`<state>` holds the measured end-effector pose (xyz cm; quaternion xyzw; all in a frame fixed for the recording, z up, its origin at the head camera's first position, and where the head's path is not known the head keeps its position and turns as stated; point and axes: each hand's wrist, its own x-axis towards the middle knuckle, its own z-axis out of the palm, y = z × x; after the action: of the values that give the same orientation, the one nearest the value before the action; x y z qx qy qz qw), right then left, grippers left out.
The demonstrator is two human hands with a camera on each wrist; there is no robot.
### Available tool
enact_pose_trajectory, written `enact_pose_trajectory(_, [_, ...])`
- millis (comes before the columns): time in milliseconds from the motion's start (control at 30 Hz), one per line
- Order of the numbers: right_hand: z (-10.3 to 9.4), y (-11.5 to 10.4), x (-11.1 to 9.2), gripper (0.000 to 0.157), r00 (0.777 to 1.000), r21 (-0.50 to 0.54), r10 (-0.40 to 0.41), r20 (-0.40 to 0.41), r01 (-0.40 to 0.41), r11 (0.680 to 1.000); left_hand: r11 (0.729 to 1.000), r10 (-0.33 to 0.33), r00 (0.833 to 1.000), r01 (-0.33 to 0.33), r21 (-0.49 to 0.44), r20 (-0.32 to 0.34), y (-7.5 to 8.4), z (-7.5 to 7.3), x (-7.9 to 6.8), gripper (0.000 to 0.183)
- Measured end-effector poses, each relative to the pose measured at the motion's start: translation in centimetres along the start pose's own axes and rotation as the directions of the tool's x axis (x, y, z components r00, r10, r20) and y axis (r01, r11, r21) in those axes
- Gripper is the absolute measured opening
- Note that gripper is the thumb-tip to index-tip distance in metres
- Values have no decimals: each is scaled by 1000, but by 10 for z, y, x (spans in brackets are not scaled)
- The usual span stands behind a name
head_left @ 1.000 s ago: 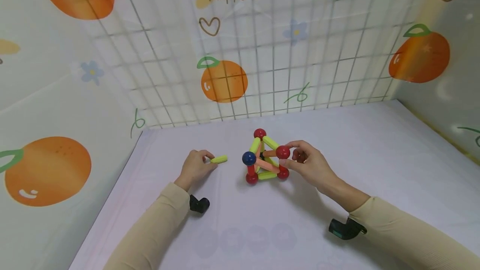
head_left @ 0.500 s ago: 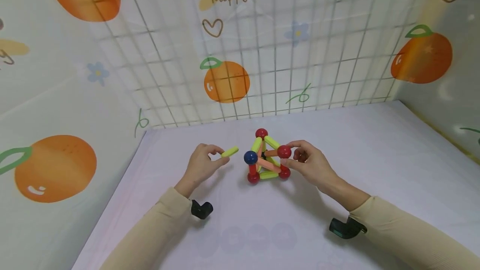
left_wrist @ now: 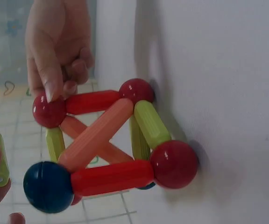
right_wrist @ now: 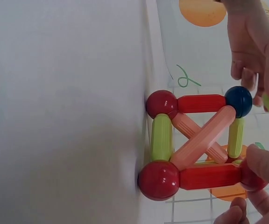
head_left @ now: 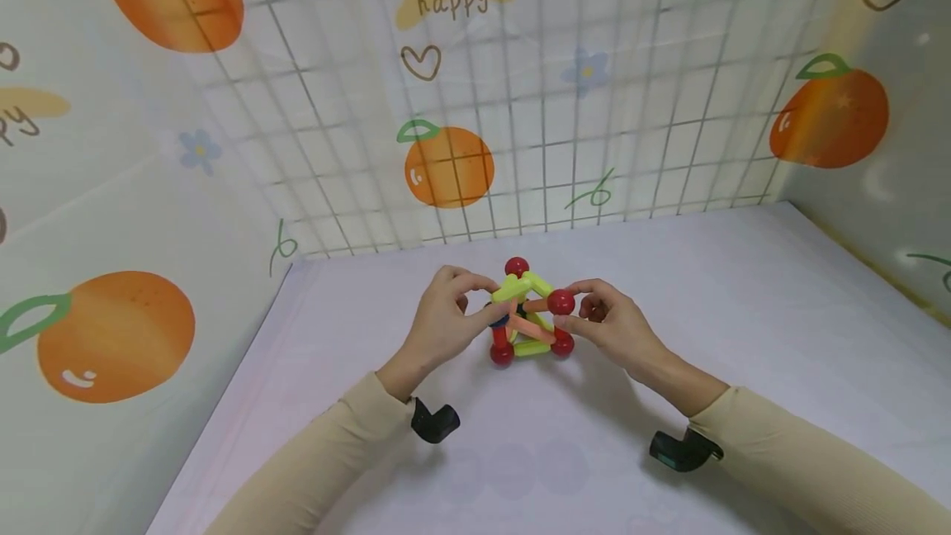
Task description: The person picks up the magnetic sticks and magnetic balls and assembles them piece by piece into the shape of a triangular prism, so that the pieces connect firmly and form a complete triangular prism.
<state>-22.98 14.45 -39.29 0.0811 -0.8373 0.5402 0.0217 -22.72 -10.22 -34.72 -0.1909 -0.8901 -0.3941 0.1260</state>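
Note:
A frame of magnetic sticks and balls stands on the table, with red upright sticks [left_wrist: 113,177], yellow-green sticks [right_wrist: 161,136] and crossing salmon sticks [right_wrist: 203,137]. My left hand [head_left: 444,324] pinches a loose yellow-green magnetic stick [left_wrist: 0,156] between thumb and finger, just above the frame's blue ball [left_wrist: 48,186]. In the head view that thumb partly covers the ball. On the other side my right hand [head_left: 617,329] pinches an upper red ball [head_left: 560,301]. Lower red balls [left_wrist: 174,164] rest on the tabletop. The frame's far side is partly hidden.
A pale cloth [head_left: 669,271] covers the table. Behind it rises a wire grid [head_left: 550,139] with an orange-printed sheet, and more printed sheet [head_left: 111,205] encloses the sides. A black wrist camera [head_left: 437,422] sits under the left sleeve, another [head_left: 683,450] under the right.
My left hand has lifted the yellow-green magnetic stick and carried it right, from beside the frame to over the blue ball. The right hand keeps its hold on the red ball.

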Motion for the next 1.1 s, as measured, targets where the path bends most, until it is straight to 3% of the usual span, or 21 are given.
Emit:
enact_pose_trajectory(233, [-1,-2,-1,48,1000,-6,10,8,-10,1000,995,62,997,-65,78,45,3,15,2,25])
enact_pose_trajectory(633, [-2,-1,-1,48,1000,-5,-3,6,3,1000,974,108,991,-120,192,73,1,21,2,24])
enact_pose_trajectory(1100, [-2,-1,0,47,1000,-5,2,3,-2,1000,963,110,991,-124,239,73,-1,24,2,30])
